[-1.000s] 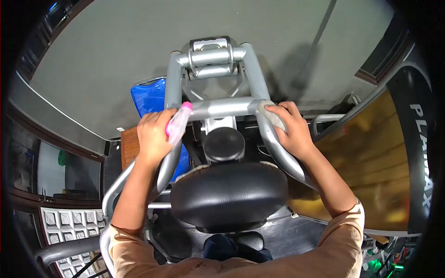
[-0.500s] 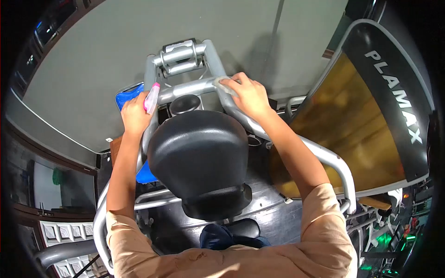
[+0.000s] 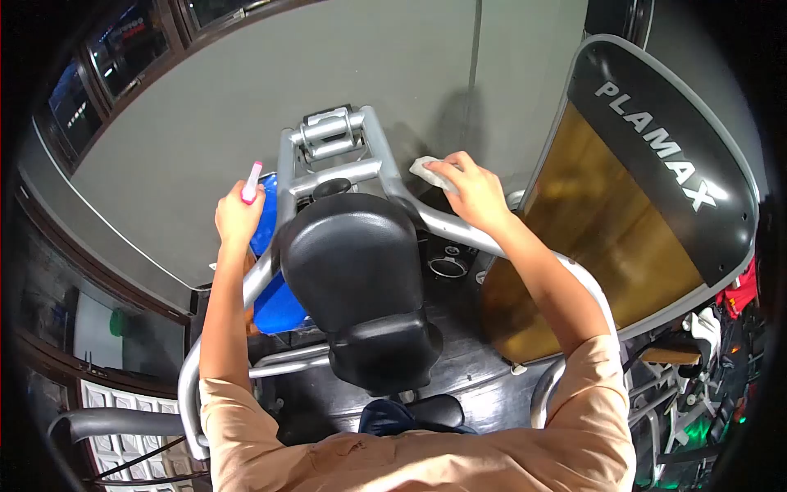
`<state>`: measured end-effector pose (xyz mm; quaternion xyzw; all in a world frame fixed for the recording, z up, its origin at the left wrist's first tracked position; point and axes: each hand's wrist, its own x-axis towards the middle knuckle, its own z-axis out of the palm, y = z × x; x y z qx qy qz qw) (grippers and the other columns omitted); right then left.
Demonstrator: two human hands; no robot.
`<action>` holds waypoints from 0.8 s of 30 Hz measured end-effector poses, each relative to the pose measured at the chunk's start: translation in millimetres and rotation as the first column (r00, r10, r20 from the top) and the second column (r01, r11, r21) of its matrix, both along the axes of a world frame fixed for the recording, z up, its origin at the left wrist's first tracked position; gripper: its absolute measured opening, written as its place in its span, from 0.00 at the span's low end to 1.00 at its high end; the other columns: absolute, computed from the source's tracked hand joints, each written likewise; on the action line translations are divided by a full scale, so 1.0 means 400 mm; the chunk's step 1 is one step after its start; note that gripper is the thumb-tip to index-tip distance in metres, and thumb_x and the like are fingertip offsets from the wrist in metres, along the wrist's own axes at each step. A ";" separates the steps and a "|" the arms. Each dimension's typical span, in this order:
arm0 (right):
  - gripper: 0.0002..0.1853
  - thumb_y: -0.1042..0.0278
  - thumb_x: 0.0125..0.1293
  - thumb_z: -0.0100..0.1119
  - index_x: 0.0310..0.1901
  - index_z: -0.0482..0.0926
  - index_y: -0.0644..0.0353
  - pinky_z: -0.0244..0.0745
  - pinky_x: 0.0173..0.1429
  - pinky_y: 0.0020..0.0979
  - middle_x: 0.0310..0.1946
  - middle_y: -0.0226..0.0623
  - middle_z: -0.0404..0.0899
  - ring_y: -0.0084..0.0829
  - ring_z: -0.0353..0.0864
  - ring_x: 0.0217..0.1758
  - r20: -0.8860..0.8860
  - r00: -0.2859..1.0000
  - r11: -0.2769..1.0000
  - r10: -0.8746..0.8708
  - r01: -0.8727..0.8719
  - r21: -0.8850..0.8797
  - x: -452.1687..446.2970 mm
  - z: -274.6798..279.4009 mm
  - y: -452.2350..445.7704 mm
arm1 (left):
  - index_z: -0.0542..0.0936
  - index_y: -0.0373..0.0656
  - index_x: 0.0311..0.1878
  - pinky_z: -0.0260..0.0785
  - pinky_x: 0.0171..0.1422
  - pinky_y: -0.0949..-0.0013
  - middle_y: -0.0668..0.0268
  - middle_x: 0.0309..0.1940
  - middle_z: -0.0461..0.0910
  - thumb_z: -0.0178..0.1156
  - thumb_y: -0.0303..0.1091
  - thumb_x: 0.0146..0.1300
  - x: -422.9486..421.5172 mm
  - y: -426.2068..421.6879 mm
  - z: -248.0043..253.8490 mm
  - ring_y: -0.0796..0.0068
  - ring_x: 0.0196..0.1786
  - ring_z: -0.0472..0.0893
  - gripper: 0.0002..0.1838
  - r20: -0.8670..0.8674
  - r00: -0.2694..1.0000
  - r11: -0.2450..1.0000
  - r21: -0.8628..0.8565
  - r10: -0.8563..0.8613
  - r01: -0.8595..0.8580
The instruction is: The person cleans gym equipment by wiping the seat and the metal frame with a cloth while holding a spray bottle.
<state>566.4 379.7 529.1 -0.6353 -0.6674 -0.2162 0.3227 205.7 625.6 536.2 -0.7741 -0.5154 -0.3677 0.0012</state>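
My left hand is wrapped around a spray bottle whose pink and white head shows above the fingers; its body is hidden. It is to the left of the machine's silver tube frame. My right hand grips a crumpled white cloth between thumb and fingers. The cloth appears apart from the frame, just right of the upper tubes. Between my arms stands the machine's black padded backrest.
A blue pad lies left of the backrest. On the right stands a large panel lettered PLAMAX. A silver curved bar passes under my right forearm. A grey wall is behind the machine.
My right hand has lifted the cloth off the crossbar and moved right. My left hand with the spray bottle has drawn away from the frame. The view has shifted.
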 end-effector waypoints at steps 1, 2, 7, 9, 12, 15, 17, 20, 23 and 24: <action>0.26 0.77 0.57 0.66 0.57 0.82 0.41 0.85 0.47 0.44 0.48 0.33 0.78 0.44 0.87 0.42 -0.003 1.000 1.000 0.000 0.000 0.016 -0.005 0.020 -0.031 | 0.85 0.44 0.43 0.78 0.46 0.47 0.51 0.30 0.86 0.64 0.52 0.64 -0.006 -0.040 0.042 0.42 0.39 0.86 0.19 -0.003 1.000 1.000 0.016 0.000 0.000; 0.27 0.78 0.57 0.66 0.59 0.81 0.41 0.84 0.46 0.44 0.50 0.34 0.78 0.45 0.86 0.44 -0.025 1.000 1.000 0.020 -0.019 0.013 -0.010 0.039 -0.064 | 0.85 0.43 0.42 0.77 0.45 0.48 0.51 0.29 0.85 0.64 0.52 0.64 -0.009 -0.086 0.077 0.43 0.38 0.86 0.19 0.060 0.997 0.999 0.007 -0.042 0.042; 0.31 0.80 0.55 0.65 0.61 0.80 0.41 0.82 0.46 0.44 0.52 0.35 0.78 0.47 0.85 0.46 -0.072 0.992 0.994 0.106 -0.104 0.034 -0.070 0.116 -0.240 | 0.84 0.38 0.38 0.73 0.37 0.59 0.56 0.21 0.80 0.68 0.48 0.64 0.009 -0.374 0.175 0.61 0.26 0.81 0.19 0.246 0.938 0.969 0.095 -0.243 0.227; 0.29 0.79 0.54 0.67 0.59 0.81 0.43 0.82 0.49 0.45 0.48 0.35 0.77 0.45 0.85 0.46 -0.096 0.988 0.992 0.123 -0.120 0.032 -0.108 0.131 -0.328 | 0.84 0.37 0.38 0.70 0.34 0.64 0.61 0.19 0.77 0.69 0.44 0.64 0.024 -0.494 0.173 0.74 0.25 0.77 0.17 0.317 0.890 0.945 0.083 -0.327 0.317; 0.29 0.78 0.53 0.68 0.59 0.82 0.43 0.82 0.47 0.44 0.47 0.34 0.78 0.44 0.85 0.45 -0.130 0.976 0.985 0.175 -0.172 0.034 -0.144 0.092 -0.455 | 0.84 0.37 0.37 0.72 0.36 0.67 0.63 0.22 0.79 0.71 0.39 0.64 0.048 -0.645 0.130 0.78 0.28 0.78 0.13 0.450 0.783 0.889 0.059 -0.429 0.453; 0.29 0.77 0.53 0.69 0.59 0.82 0.45 0.83 0.47 0.42 0.49 0.34 0.78 0.44 0.85 0.45 -0.179 0.959 0.974 0.220 -0.225 -0.008 -0.164 0.018 -0.573 | 0.84 0.37 0.38 0.72 0.38 0.68 0.62 0.24 0.81 0.70 0.37 0.65 0.064 -0.788 0.075 0.78 0.30 0.79 0.12 0.515 0.746 0.860 -0.032 -0.423 0.510; 0.28 0.77 0.54 0.68 0.59 0.82 0.46 0.83 0.48 0.42 0.50 0.35 0.78 0.44 0.86 0.46 -0.233 0.947 0.974 0.223 -0.227 0.009 -0.184 -0.014 -0.633 | 0.85 0.37 0.41 0.73 0.38 0.68 0.62 0.25 0.82 0.70 0.36 0.65 0.070 -0.863 0.033 0.79 0.30 0.80 0.11 0.534 0.732 0.844 -0.061 -0.422 0.532; 0.27 0.77 0.56 0.66 0.60 0.82 0.47 0.83 0.49 0.41 0.51 0.36 0.78 0.45 0.86 0.47 -0.309 0.929 0.975 0.205 -0.220 -0.015 -0.196 -0.058 -0.701 | 0.80 0.42 0.68 0.73 0.40 0.77 0.76 0.31 0.81 0.63 0.26 0.68 0.052 -0.950 -0.007 0.88 0.32 0.77 0.25 0.458 0.784 0.813 -0.195 -0.419 0.549; 0.27 0.77 0.57 0.65 0.60 0.81 0.47 0.83 0.50 0.41 0.51 0.37 0.78 0.45 0.86 0.48 -0.366 0.911 0.976 0.188 -0.216 -0.035 -0.203 -0.106 -0.739 | 0.80 0.42 0.68 0.72 0.39 0.78 0.75 0.32 0.81 0.62 0.25 0.69 0.033 -1.014 -0.031 0.88 0.32 0.76 0.24 0.472 0.754 0.814 -0.120 -0.457 0.568; 0.27 0.77 0.57 0.64 0.61 0.81 0.47 0.83 0.51 0.41 0.52 0.37 0.78 0.45 0.86 0.49 -0.401 0.897 0.974 0.186 -0.222 -0.045 -0.205 -0.121 -0.746 | 0.80 0.41 0.68 0.72 0.39 0.78 0.74 0.34 0.81 0.62 0.25 0.70 0.020 -1.027 -0.037 0.87 0.32 0.76 0.23 0.474 0.768 0.818 -0.155 -0.430 0.554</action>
